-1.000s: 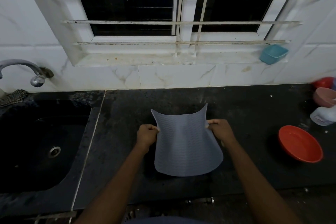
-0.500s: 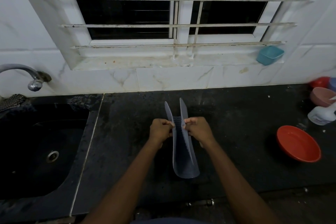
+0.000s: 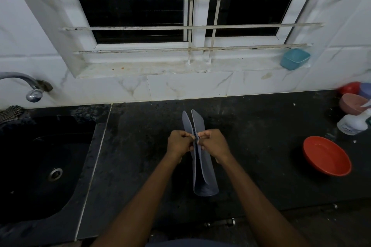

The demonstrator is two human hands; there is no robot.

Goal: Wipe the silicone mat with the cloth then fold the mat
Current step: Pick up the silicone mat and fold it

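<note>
— Mat: where is it?

— Between my two hands, held up over the middle of the dark tabletop. It is grey and bent double into a narrow U. The closed bend is at the end nearest me, and the two flaps run away from me toward the wall, standing on edge with a thin gap between them. I cannot tell whether the bend touches the tabletop.

— And your hands?

— My left hand is clenched on the left flap, thumb and fingers pinching its edge. My right hand grips the right flap the same way. The knuckles of both nearly meet, pressing the flaps close together.

— The cloth?

— A checked cloth lies at the far left, on the back rim of the sink, under the tap. Whether that is the wiping cloth I cannot say.

— What else does the head camera take in?

— A red bowl sits on the tabletop well to my right. Beyond it, near the wall, stand a white bottle, a pink bowl and a red thing I cannot make out. A teal tub rests on the windowsill, at its right end, below the barred window.
</note>
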